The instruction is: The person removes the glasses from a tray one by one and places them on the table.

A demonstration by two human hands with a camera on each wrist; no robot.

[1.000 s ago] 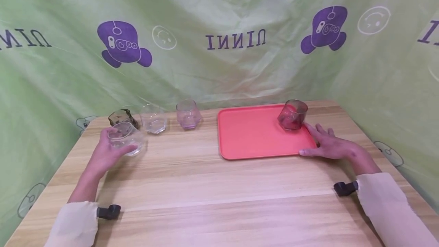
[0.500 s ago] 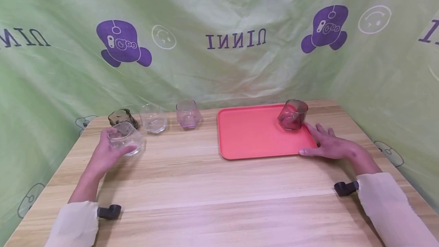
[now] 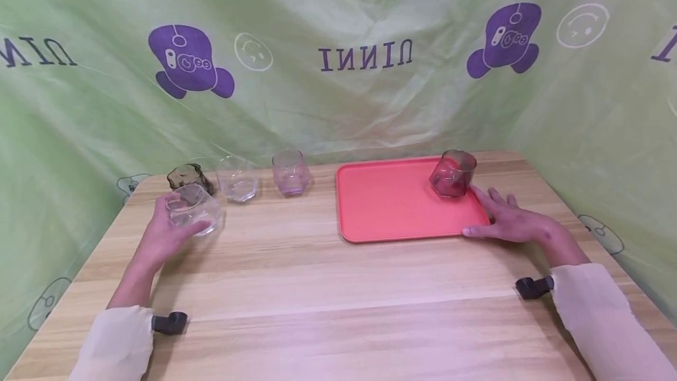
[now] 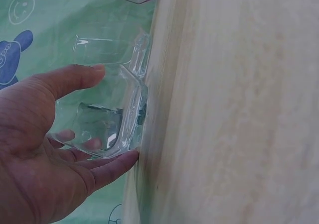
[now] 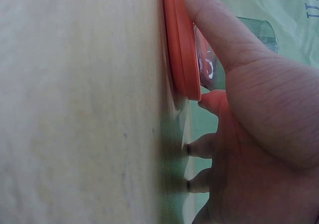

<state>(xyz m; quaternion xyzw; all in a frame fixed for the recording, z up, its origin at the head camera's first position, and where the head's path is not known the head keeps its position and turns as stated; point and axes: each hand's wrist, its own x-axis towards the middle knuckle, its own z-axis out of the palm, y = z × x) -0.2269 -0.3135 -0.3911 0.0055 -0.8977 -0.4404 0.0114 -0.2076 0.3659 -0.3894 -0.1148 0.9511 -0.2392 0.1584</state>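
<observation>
A clear faceted glass [image 3: 193, 210] is at the table's left side, and my left hand [image 3: 165, 229] holds it, thumb on the near side and fingers round the far side. In the left wrist view its base is close to the table surface; I cannot tell whether it touches. My right hand [image 3: 510, 222] rests at the right end of the red tray [image 3: 391, 204], fingers spread. Its thumb lies on the tray's front rim and its index finger touches the side, while other fingertips touch the table. A dark tinted glass [image 3: 453, 174] stands on the tray near that hand.
Behind the held glass stand a smoky brown glass [image 3: 190, 177], partly hidden, and another clear glass [image 3: 237, 180]. A pinkish-purple glass [image 3: 291, 174] stands between them and the tray. A green printed cloth [image 3: 365, 104] hangs behind the wooden table [image 3: 338, 304].
The head view has tilted slightly downward. Both hands, the glasses and the tray keep nearly the same places.
</observation>
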